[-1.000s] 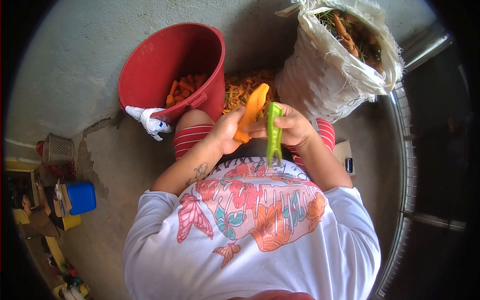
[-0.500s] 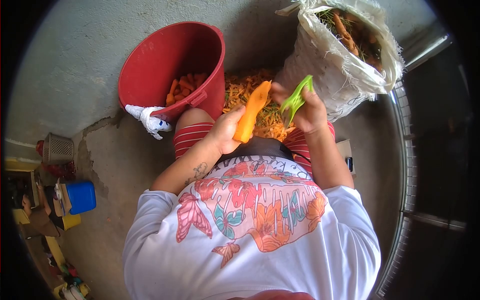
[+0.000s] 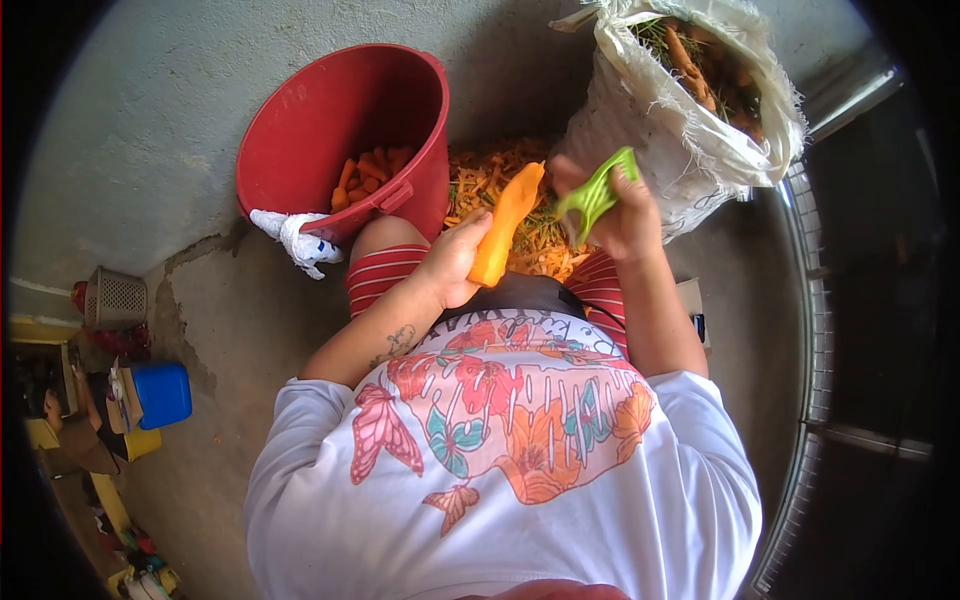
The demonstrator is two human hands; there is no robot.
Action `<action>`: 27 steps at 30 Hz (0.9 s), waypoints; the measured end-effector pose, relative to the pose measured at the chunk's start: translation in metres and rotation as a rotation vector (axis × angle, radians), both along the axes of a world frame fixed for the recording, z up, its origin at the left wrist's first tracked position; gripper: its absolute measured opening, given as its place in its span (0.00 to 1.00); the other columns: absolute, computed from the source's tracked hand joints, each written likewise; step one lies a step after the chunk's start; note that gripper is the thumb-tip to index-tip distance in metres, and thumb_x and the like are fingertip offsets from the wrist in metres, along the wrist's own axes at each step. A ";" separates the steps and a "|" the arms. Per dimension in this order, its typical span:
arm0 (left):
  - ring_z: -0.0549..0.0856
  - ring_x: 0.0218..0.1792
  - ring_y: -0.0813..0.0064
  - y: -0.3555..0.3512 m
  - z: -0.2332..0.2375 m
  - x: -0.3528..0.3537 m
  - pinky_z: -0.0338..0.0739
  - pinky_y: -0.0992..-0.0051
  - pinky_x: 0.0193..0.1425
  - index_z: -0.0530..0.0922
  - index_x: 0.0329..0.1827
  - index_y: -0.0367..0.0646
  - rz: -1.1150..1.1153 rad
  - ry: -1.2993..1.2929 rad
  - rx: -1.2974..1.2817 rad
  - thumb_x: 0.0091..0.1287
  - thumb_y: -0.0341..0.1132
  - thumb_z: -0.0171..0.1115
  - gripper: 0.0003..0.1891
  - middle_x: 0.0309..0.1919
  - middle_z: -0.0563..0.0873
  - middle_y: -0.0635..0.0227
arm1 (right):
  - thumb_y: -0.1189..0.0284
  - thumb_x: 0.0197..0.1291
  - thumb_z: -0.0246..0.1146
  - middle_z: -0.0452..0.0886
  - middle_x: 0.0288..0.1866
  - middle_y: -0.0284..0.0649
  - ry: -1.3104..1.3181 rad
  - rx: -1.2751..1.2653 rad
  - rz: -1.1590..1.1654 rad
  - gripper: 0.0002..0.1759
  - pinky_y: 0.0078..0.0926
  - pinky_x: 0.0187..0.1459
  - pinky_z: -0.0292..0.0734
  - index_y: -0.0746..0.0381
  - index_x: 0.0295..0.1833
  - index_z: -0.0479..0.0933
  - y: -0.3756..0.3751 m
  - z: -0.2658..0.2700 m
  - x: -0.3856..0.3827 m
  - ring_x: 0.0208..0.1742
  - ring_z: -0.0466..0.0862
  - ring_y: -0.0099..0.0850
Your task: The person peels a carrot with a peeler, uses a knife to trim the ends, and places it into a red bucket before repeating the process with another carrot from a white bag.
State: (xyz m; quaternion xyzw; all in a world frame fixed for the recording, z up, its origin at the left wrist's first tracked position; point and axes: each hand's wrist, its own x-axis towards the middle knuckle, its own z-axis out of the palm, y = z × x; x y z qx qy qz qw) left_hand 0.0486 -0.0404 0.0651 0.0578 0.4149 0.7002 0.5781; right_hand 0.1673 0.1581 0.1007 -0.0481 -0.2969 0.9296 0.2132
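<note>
My left hand (image 3: 455, 262) is wrapped round the thick lower end of a peeled orange carrot (image 3: 509, 225), whose narrower end points up and away from me. To its right, my right hand (image 3: 631, 222) grips a bright green peeler (image 3: 598, 196). Slight blur hides the peeler's blade, and a gap separates it from the carrot. Below and beyond both hands lies a heap of carrot peelings (image 3: 490, 178) mixed with green bits. Several peeled carrots (image 3: 372, 172) rest at the bottom of the tilted red bucket (image 3: 300, 125) at the left.
A white woven sack (image 3: 640, 130) of unpeeled carrots (image 3: 690, 68) stands at the right by the wall. A white cloth (image 3: 296, 240) is tied at the bucket's handle. Far left are a grey basket (image 3: 116, 298), a blue container (image 3: 162, 392) and another person (image 3: 85, 430).
My right hand has shifted slightly right with the peeler, which has turned to show a broader side. The left hand and carrot are nearly still, the carrot rolled a little.
</note>
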 end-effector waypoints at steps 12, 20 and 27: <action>0.78 0.33 0.73 -0.001 0.015 0.008 0.75 0.72 0.35 0.70 0.52 0.49 -0.006 0.063 -0.024 0.74 0.44 0.45 0.12 0.36 0.79 0.68 | 0.78 0.61 0.61 0.80 0.36 0.35 -0.127 0.585 -0.021 0.02 0.30 0.56 0.72 0.64 0.37 0.76 -0.003 0.006 0.007 0.58 0.77 0.28; 0.78 0.32 0.78 -0.003 0.022 0.003 0.74 0.75 0.34 0.71 0.51 0.50 0.007 0.114 -0.001 0.74 0.44 0.46 0.11 0.36 0.79 0.71 | 0.80 0.49 0.64 0.79 0.33 0.47 0.062 1.875 0.116 0.04 0.57 0.71 0.48 0.66 0.33 0.78 -0.029 0.045 0.002 0.66 0.71 0.47; 0.79 0.32 0.80 -0.004 0.028 -0.013 0.75 0.80 0.34 0.71 0.53 0.48 0.134 0.200 0.045 0.74 0.41 0.47 0.11 0.37 0.79 0.71 | 0.73 0.51 0.64 0.79 0.32 0.47 -0.280 2.096 0.044 0.08 0.61 0.63 0.59 0.65 0.34 0.75 -0.037 0.053 0.007 0.47 0.80 0.46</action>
